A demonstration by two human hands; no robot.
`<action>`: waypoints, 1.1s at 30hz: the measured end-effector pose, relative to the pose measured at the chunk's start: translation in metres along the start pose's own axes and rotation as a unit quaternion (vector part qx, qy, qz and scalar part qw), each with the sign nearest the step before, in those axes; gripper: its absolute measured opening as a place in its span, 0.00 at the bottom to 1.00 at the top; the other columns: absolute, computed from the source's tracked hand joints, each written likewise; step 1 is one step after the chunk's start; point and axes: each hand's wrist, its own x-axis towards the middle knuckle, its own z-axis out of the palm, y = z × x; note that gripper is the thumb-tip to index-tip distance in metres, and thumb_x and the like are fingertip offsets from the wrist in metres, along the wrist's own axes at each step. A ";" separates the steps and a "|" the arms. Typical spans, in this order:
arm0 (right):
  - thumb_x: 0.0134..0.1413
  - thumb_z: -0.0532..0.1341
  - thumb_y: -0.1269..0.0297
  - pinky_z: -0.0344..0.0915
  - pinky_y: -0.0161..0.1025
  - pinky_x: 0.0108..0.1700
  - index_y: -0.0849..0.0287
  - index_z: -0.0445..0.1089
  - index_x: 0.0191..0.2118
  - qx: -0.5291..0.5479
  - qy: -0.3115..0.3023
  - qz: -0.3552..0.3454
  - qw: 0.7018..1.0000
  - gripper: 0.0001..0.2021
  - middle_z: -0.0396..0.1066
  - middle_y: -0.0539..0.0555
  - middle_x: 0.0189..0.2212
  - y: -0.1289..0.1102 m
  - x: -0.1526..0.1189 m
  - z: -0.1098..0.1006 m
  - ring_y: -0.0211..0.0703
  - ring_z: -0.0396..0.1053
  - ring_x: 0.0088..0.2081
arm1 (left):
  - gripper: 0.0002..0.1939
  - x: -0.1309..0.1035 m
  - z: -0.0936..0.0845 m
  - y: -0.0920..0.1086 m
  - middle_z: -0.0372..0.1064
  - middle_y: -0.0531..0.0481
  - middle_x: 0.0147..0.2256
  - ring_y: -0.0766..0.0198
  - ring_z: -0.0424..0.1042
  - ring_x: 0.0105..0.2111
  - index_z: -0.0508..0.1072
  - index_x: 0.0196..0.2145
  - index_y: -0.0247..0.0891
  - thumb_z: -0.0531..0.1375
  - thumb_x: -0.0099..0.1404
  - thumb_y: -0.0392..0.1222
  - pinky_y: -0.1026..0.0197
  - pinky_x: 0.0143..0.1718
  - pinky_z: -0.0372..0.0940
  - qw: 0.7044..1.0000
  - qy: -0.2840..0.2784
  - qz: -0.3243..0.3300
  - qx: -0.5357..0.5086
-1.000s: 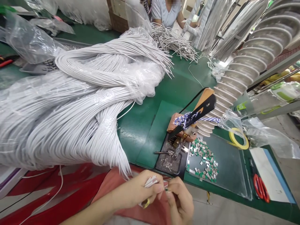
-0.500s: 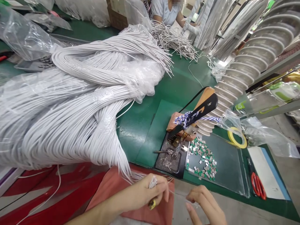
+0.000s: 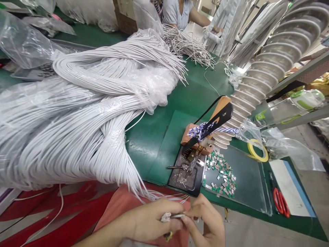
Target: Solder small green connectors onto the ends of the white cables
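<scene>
My left hand (image 3: pixel 146 219), low in the middle, is closed around white cables (image 3: pixel 166 216) whose ends poke out between thumb and fingers. A small yellow piece (image 3: pixel 168 236) shows beneath its fingers; I cannot tell what it is. Close against it, my right hand (image 3: pixel 207 221) pinches the tip of one white cable stretching between the hands. Behind them, loose strands trail from a large bundle of white cables (image 3: pixel 77 137) covering the left of the table. A reddish cloth (image 3: pixel 113 209) lies beneath my hands.
A black tray (image 3: pixel 177 181) holds a brick and a soldering fixture. Small green circuit boards (image 3: pixel 222 171) lie to its right, near yellow tape (image 3: pixel 257 151) and red-handled scissors (image 3: pixel 281 202). A ribbed hose (image 3: pixel 267 68) hangs above. Across the table sits a person (image 3: pixel 177 13).
My right hand has moved left and closed in on my left hand, its fingers now pinching the cable tip. The view has shifted slightly. The person opposite has moved an arm.
</scene>
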 end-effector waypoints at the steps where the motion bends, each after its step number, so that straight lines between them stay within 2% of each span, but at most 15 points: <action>1: 0.56 0.63 0.70 0.58 0.33 0.25 0.56 0.70 0.30 0.013 0.027 0.017 0.999 0.05 0.62 0.47 0.21 0.001 -0.002 0.001 0.37 0.61 0.24 | 0.07 -0.002 -0.002 0.004 0.57 0.57 0.25 0.66 0.57 0.27 0.68 0.31 0.37 0.56 0.65 0.42 0.68 0.28 0.54 1.000 0.025 0.001 0.008; 4: 0.58 0.62 0.67 0.51 0.34 0.25 0.57 0.67 0.25 0.056 0.087 0.073 0.992 0.10 0.56 0.46 0.21 0.004 -0.006 0.009 0.36 0.56 0.24 | 0.07 -0.006 -0.006 0.011 0.65 0.56 0.28 0.66 0.62 0.29 0.71 0.37 0.38 0.58 0.66 0.44 0.69 0.32 0.57 0.995 0.098 0.001 0.025; 7: 0.59 0.61 0.66 0.50 0.34 0.26 0.57 0.65 0.23 0.092 0.101 0.112 0.984 0.13 0.54 0.46 0.21 0.006 -0.002 0.018 0.36 0.55 0.24 | 0.09 -0.005 -0.011 0.013 0.69 0.54 0.27 0.66 0.66 0.28 0.72 0.32 0.36 0.58 0.66 0.43 0.68 0.32 0.59 0.991 0.133 0.010 0.035; 9: 0.58 0.62 0.66 0.51 0.33 0.26 0.57 0.67 0.24 0.098 0.100 0.129 0.982 0.11 0.56 0.46 0.21 0.007 0.005 0.020 0.36 0.56 0.24 | 0.09 -0.003 -0.016 0.015 0.69 0.54 0.25 0.65 0.66 0.27 0.73 0.30 0.35 0.57 0.66 0.42 0.67 0.31 0.59 0.986 0.158 0.004 0.044; 13: 0.57 0.63 0.68 0.53 0.33 0.26 0.56 0.73 0.31 0.103 0.082 0.155 0.979 0.04 0.62 0.47 0.25 0.011 0.016 0.021 0.36 0.59 0.26 | 0.12 0.005 -0.029 0.022 0.64 0.55 0.21 0.66 0.61 0.23 0.73 0.27 0.33 0.57 0.64 0.42 0.67 0.27 0.56 0.978 0.197 0.010 0.061; 16: 0.58 0.62 0.69 0.52 0.33 0.26 0.55 0.73 0.32 0.120 0.074 0.170 0.975 0.04 0.62 0.47 0.26 0.015 0.016 0.020 0.35 0.58 0.26 | 0.11 0.009 -0.033 0.024 0.63 0.55 0.21 0.67 0.59 0.22 0.74 0.27 0.33 0.57 0.63 0.40 0.67 0.26 0.55 0.976 0.206 0.015 0.065; 19: 0.58 0.62 0.69 0.50 0.32 0.25 0.56 0.73 0.31 0.127 0.052 0.171 0.976 0.05 0.60 0.47 0.25 0.018 0.015 0.016 0.35 0.57 0.25 | 0.09 0.010 -0.032 0.021 0.68 0.53 0.23 0.66 0.64 0.25 0.76 0.29 0.32 0.59 0.63 0.38 0.67 0.29 0.59 0.976 0.210 0.023 0.057; 21: 0.57 0.62 0.70 0.51 0.33 0.26 0.57 0.74 0.30 0.121 0.030 0.164 0.979 0.05 0.60 0.47 0.25 0.018 0.015 0.013 0.35 0.58 0.26 | 0.07 0.011 -0.032 0.017 0.72 0.49 0.29 0.63 0.70 0.31 0.78 0.31 0.32 0.59 0.63 0.35 0.65 0.35 0.62 0.976 0.206 0.058 0.039; 24: 0.56 0.61 0.72 0.51 0.33 0.27 0.57 0.72 0.27 0.096 0.026 0.149 0.984 0.07 0.59 0.46 0.24 0.016 0.017 0.014 0.36 0.58 0.26 | 0.06 0.011 -0.033 0.011 0.72 0.46 0.37 0.61 0.72 0.37 0.78 0.32 0.33 0.61 0.62 0.32 0.64 0.41 0.64 0.972 0.201 0.115 0.028; 29: 0.52 0.56 0.78 0.52 0.32 0.26 0.58 0.65 0.24 0.020 0.036 0.101 0.994 0.10 0.57 0.46 0.23 0.006 0.019 0.019 0.35 0.58 0.25 | 0.05 0.011 -0.034 0.007 0.70 0.48 0.35 0.63 0.72 0.35 0.79 0.31 0.34 0.62 0.62 0.31 0.65 0.38 0.65 0.974 0.181 0.132 0.046; 31: 0.54 0.56 0.76 0.54 0.32 0.27 0.58 0.66 0.26 -0.018 0.026 0.088 0.996 0.09 0.59 0.47 0.24 0.005 0.018 0.012 0.36 0.60 0.26 | 0.06 0.012 -0.033 0.008 0.71 0.47 0.35 0.62 0.72 0.36 0.80 0.31 0.34 0.62 0.62 0.31 0.65 0.39 0.65 0.974 0.179 0.131 0.049; 33: 0.58 0.57 0.73 0.58 0.32 0.28 0.58 0.68 0.30 -0.067 0.034 0.107 0.991 0.07 0.63 0.49 0.26 0.011 0.019 -0.005 0.38 0.63 0.28 | 0.06 0.012 -0.032 0.008 0.72 0.46 0.37 0.62 0.73 0.36 0.81 0.33 0.34 0.62 0.62 0.31 0.65 0.40 0.65 0.974 0.177 0.131 0.052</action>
